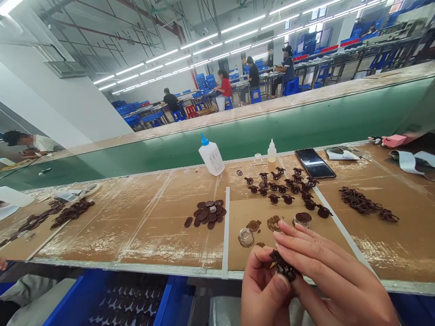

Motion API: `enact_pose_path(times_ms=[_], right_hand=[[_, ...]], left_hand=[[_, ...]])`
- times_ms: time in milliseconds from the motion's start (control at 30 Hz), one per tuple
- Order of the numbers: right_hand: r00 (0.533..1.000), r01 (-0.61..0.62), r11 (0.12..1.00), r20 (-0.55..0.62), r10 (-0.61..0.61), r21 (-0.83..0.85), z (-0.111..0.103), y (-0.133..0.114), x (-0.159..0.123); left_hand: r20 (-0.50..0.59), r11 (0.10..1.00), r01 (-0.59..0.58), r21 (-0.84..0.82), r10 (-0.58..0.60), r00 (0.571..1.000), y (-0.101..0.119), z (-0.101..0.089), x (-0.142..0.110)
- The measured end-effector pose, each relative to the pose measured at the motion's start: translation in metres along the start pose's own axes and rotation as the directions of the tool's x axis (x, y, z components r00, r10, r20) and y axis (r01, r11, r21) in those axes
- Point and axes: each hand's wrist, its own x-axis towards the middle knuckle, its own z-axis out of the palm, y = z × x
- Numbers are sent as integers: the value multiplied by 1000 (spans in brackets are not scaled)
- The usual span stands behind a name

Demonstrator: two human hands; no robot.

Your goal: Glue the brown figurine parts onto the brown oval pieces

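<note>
Near the table's front edge, my left hand [263,287] pinches a small dark brown animal figurine [284,266] between thumb and curled fingers. From the other side my right hand [328,267] closes on the same figurine, its fingers long and together over it, its thumb below. Part of the piece is hidden by the fingers. Just beyond my hands are a clear round dish [246,237] and another dish topped with a brown oval disc [303,218]. Rows of similar figurines [273,186] stand behind. To the left lies a pile of brown oval discs [207,213].
A blue-capped white bottle [213,157], a small dropper bottle [271,151] and a phone [314,163] lie along the back. Loose brown pieces [363,200] are heaped at right. A green partition [163,154] stands behind; a blue crate [78,299] sits below the edge.
</note>
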Motion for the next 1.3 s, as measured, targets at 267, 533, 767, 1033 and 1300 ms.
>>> enact_pose_path(times_ms=[267,533,767,1033,1300], right_hand=[[999,-28,1000,23,28,-12,1,2,0],[995,-89,996,43,88,8,-4,5,1],[993,-108,994,48,107,33,-4,6,3],[994,-93,994,64,90,50,-8,8,2],[995,-79,995,62,76,55,-8,8,2]], left_hand=[[81,996,56,-72,-50,995,14,11,-1],[149,992,107,-69,-96,984,18,10,-1],[105,994,68,-87,-59,993,14,8,-1],[107,998,38,-43,-33,994,17,12,-1],[98,999,32,-32,-29,995,15,9,-2]])
